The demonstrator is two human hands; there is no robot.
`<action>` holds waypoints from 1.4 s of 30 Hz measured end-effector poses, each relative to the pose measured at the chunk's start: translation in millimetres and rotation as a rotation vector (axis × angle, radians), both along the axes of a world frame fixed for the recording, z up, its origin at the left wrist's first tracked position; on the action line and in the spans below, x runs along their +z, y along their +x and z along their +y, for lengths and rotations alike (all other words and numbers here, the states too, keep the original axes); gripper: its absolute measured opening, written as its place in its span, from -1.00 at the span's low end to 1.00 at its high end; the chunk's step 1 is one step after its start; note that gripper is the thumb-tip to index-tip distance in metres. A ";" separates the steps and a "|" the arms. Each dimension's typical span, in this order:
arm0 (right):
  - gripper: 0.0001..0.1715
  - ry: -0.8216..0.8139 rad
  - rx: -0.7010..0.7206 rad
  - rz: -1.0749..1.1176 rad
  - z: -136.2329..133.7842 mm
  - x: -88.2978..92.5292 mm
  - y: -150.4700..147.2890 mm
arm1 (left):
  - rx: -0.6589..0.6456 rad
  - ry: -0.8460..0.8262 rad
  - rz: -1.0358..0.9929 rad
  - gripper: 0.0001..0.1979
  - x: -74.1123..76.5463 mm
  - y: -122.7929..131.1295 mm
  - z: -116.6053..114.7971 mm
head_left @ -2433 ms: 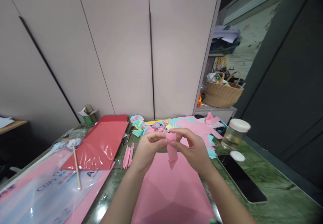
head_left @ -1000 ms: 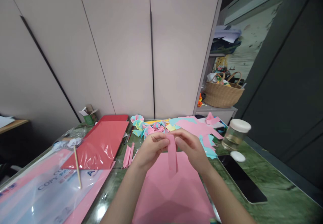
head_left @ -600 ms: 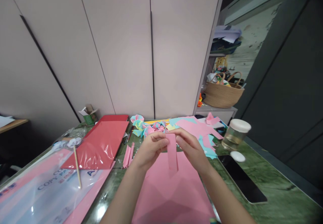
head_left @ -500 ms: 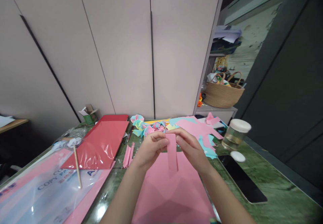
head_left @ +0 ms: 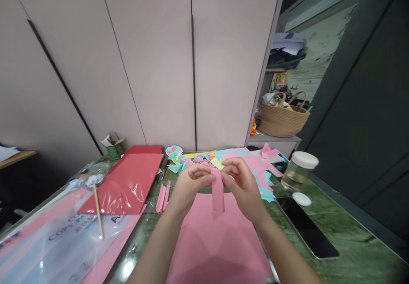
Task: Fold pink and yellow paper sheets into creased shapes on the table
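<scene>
A narrow folded strip of pink paper (head_left: 217, 194) hangs upright between my hands. My left hand (head_left: 192, 188) pinches its upper left edge between thumb and fingers. At its upper right edge, my right hand (head_left: 243, 186) has thumb and bent fingers closed on the paper. Beneath them a large pink sheet (head_left: 217, 250) lies on the green table. Left of my left hand lie several folded pink strips (head_left: 163, 197). Behind my hands are paper flowers (head_left: 175, 158) in pink, blue and yellow, and a small yellow paper piece (head_left: 217, 163).
On the right are a black phone (head_left: 306, 227), a white lid (head_left: 301, 199) and a clear jar (head_left: 299, 172). Pink and blue scraps (head_left: 252, 160) lie behind. At left are a red folder (head_left: 131, 181), a wooden stick (head_left: 98, 211) and a plastic paper pack (head_left: 64, 241).
The fingers of my right hand have lifted and bent more, at the strip's top right. The strip's top has tipped slightly, and more of the yellow piece behind shows.
</scene>
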State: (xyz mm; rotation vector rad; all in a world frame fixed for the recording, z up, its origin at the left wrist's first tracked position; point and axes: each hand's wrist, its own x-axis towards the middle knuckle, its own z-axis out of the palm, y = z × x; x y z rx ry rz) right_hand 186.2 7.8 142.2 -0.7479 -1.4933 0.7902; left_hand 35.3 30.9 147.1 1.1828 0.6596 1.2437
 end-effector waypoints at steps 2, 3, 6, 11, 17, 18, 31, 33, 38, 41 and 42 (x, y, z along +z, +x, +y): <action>-0.91 0.103 -0.141 -0.092 -0.3 0.0 0.9 | 0.081 0.020 0.051 -0.85 2.6 0.3 -1.8; -0.93 0.140 -0.188 -0.140 -0.5 0.3 1.6 | 0.114 0.036 0.076 -0.85 3.9 0.6 -2.9; -0.91 0.176 -0.216 -0.232 -0.9 2.2 3.3 | 0.174 0.089 0.119 -0.82 6.8 1.9 -6.6; -0.85 0.048 -0.091 -0.187 -0.8 5.4 3.4 | 0.225 0.150 0.174 -0.80 7.3 3.3 -10.0; -0.84 -0.097 0.046 -0.023 4.5 5.0 4.6 | 0.290 0.203 0.261 -0.81 6.1 3.1 -11.0; -0.82 -0.120 0.080 0.005 5.6 4.7 4.8 | 0.297 0.212 0.269 -0.81 6.2 3.3 -11.5; -0.63 -0.229 0.200 0.073 8.0 6.8 7.0 | 0.189 0.206 0.285 -0.89 12.6 -1.0 -14.7; -0.63 -0.219 0.195 0.054 8.0 6.6 7.1 | 0.177 0.196 0.305 -0.88 12.5 -1.2 -14.2; -0.64 -0.206 0.194 0.017 9.6 4.7 7.2 | 0.182 0.155 0.326 -0.86 11.4 0.3 -12.6; -0.64 -0.218 0.196 0.020 10.0 4.6 7.5 | 0.173 0.151 0.321 -0.84 12.2 0.6 -12.9; -0.64 -0.223 0.202 0.027 9.9 4.7 7.5 | 0.172 0.148 0.318 -0.84 12.5 0.7 -13.1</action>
